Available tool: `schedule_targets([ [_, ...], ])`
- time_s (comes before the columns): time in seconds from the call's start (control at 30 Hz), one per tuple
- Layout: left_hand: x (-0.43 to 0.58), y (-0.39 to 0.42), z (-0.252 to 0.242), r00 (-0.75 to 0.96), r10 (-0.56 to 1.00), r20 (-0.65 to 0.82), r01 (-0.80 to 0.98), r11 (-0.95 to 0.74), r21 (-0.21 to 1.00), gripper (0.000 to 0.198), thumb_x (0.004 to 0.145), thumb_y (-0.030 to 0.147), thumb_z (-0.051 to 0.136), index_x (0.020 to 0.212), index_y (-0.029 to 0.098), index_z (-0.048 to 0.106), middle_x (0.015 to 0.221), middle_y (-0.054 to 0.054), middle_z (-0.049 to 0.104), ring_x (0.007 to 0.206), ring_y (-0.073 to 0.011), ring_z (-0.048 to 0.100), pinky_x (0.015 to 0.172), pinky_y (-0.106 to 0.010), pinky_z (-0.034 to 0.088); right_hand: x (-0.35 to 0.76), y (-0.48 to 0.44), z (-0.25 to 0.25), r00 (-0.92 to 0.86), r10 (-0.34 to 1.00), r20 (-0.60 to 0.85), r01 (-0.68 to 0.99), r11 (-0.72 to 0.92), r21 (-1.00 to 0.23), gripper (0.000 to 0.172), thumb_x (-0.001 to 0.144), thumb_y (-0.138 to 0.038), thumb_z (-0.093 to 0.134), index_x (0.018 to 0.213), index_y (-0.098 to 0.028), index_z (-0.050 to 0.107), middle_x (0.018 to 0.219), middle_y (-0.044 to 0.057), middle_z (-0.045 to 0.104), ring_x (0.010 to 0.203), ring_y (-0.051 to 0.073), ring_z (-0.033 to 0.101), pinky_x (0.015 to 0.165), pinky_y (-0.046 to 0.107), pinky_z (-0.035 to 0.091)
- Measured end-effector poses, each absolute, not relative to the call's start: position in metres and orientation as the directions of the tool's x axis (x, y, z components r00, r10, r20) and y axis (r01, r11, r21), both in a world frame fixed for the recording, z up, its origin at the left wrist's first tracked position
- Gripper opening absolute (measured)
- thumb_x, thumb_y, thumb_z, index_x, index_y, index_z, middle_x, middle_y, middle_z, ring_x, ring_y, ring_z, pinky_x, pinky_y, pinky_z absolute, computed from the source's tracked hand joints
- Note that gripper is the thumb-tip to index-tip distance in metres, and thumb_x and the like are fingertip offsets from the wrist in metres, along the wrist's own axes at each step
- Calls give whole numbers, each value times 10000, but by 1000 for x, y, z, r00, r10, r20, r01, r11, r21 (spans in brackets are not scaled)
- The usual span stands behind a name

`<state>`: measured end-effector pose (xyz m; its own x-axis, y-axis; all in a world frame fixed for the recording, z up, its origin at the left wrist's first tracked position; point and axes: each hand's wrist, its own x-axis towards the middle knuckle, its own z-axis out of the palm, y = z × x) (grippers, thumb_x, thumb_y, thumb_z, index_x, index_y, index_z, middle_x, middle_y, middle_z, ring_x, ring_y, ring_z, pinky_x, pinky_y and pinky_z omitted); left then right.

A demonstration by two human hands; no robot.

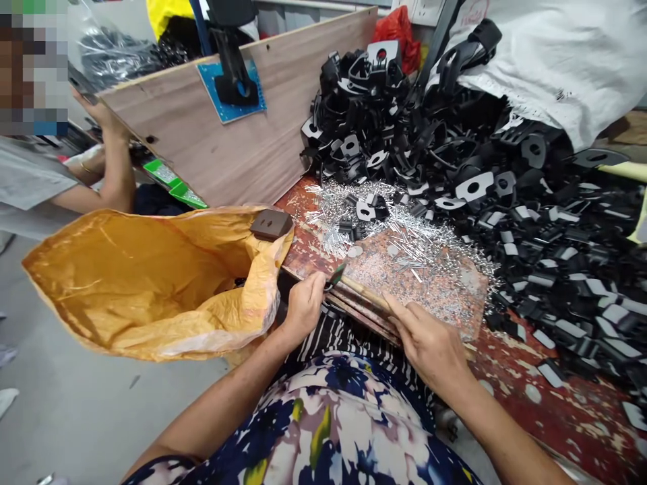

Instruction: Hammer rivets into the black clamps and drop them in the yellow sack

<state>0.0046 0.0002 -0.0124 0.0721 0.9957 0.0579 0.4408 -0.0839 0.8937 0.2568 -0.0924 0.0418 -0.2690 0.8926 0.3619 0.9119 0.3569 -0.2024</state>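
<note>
My left hand (305,306) is closed at the near edge of the work table, its fingertips pinching a small dark piece with a green tint (336,273). To its right, my right hand (432,340) rests over the near edge of a worn, speckled board (445,296), with fingers curled and pressed together. What lies under those fingers is hidden. A pale wooden strip (366,294) runs along the board's edge between the two hands. Beyond them lies a heap of thin silvery metal pins (419,244), with a few black plastic clips (371,207) on top.
Black plastic holder parts (470,182) pile up at the back and right of the red table (571,397). An open yellow sack (126,283) hangs left, a brown block (271,224) on its rim. Behind stands a wooden panel (227,128). A co-worker's arm (108,162) is far left.
</note>
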Motion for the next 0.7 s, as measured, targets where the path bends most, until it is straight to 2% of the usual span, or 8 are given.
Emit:
schedule_targets([
  [0.17, 4, 1, -11, 80, 995, 51, 444, -82, 892, 410, 1033, 421, 349, 708, 219, 497, 618, 23, 497, 602, -158, 506, 619, -275, 356, 258, -98, 44, -213, 869, 447, 912, 341, -228, 554, 1024, -184, 514, 1563, -287, 444, 751, -3, 582, 584, 137, 540, 550, 276, 404],
  [0.27, 3, 1, -12, 83, 995, 51, 443, -82, 893, 413, 1033, 419, 341, 688, 225, 459, 621, 27, 476, 605, -155, 494, 624, -273, 358, 256, -97, 40, -249, 910, 331, 906, 340, -253, 482, 1035, -212, 479, 1513, -272, 510, 776, 9, 632, 600, 158, 576, 539, 287, 426],
  [0.4, 4, 3, -9, 102, 993, 50, 433, -90, 897, 407, 1022, 425, 364, 681, 226, 461, 619, 29, 470, 609, -159, 485, 619, -272, 365, 255, -88, 29, -226, 950, 215, 890, 291, -352, 450, 1042, -243, 470, 1490, -239, 515, 977, 55, 720, 778, 192, 664, 666, 315, 524],
  [0.5, 5, -3, 9, 167, 985, 37, 414, -104, 904, 397, 1024, 431, 369, 772, 208, 578, 646, 20, 537, 615, -170, 530, 621, -273, 405, 256, -79, 27, -212, 946, 245, 935, 269, -231, 384, 1026, -233, 492, 1391, -177, 599, 1044, 113, 711, 914, 254, 648, 775, 383, 537],
  [0.6, -16, -18, 43, 212, 972, 99, 488, -193, 851, 339, 1037, 406, 393, 1047, 216, 673, 843, -10, 684, 742, -193, 631, 711, -286, 471, 262, -69, 34, -241, 940, 243, 959, 269, -91, 310, 1020, -256, 518, 1271, -155, 670, 1070, 139, 697, 957, 289, 611, 823, 435, 513],
  [0.67, -50, -28, 65, 90, 960, 267, 646, -260, 717, 271, 1001, 383, 488, 1139, 241, 672, 1008, -34, 722, 841, -220, 665, 770, -312, 492, 269, -57, 44, -277, 938, 210, 950, 300, -86, 275, 1033, -275, 506, 1211, -181, 694, 1008, 107, 700, 899, 261, 604, 792, 411, 501],
  [0.7, -72, -33, 74, -20, 935, 354, 730, -229, 644, 263, 977, 371, 542, 1182, 258, 662, 1063, -40, 722, 880, -239, 673, 775, -328, 495, 273, -48, 50, -295, 934, 201, 945, 316, -84, 267, 1040, -273, 491, 1183, -195, 703, 962, 90, 696, 870, 248, 598, 775, 399, 495],
])
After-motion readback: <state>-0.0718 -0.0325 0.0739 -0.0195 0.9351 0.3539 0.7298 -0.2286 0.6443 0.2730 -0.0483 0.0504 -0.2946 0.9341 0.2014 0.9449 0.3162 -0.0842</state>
